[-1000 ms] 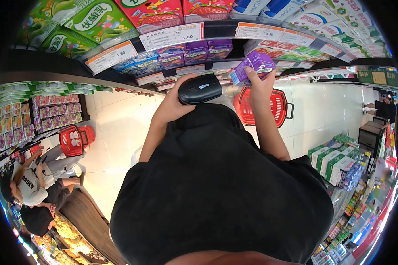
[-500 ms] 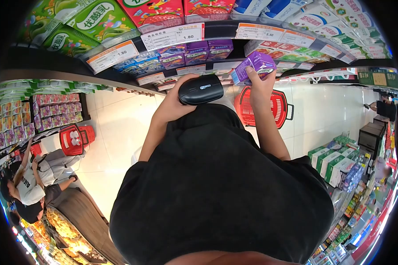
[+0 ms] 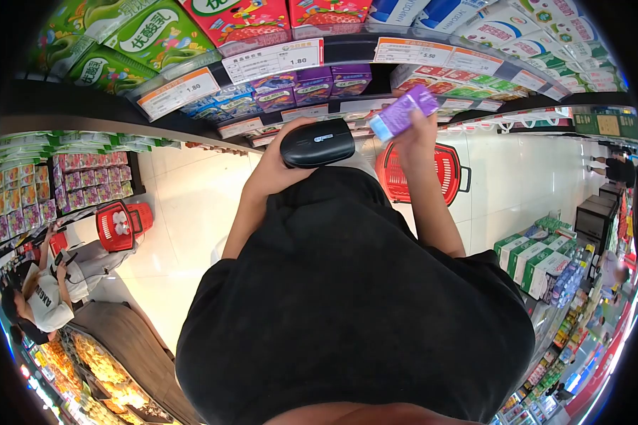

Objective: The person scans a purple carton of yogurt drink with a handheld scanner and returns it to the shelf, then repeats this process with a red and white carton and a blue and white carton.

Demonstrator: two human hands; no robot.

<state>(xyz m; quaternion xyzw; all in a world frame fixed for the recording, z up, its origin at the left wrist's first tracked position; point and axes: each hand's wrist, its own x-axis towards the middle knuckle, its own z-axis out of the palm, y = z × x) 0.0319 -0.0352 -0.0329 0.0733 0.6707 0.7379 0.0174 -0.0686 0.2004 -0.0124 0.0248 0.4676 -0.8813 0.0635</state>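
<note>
My left hand (image 3: 278, 157) is wrapped round a smooth, rounded black handheld device (image 3: 319, 144) with a small light logo on top; its kind is not clear. My right hand (image 3: 419, 134) grips a small purple drink carton (image 3: 404, 112), tilted and a little blurred, with a pale blue end pointing toward the device. Both hands are in front of the shelf edge, and a gap separates the carton from the device. Similar purple cartons (image 3: 332, 82) stand on the lower shelf just beyond.
A red shopping basket (image 3: 444, 172) is below my right forearm. Price tags (image 3: 273, 62) line the shelf edge ahead, with green cartons (image 3: 149, 41) above. On the left, a person (image 3: 46, 297) is near another red basket (image 3: 115, 225). Stacked boxes (image 3: 542, 262) stand at right.
My right hand has turned the purple carton, so a different side now faces up. The left hand and black device have barely shifted. The people at left have moved slightly.
</note>
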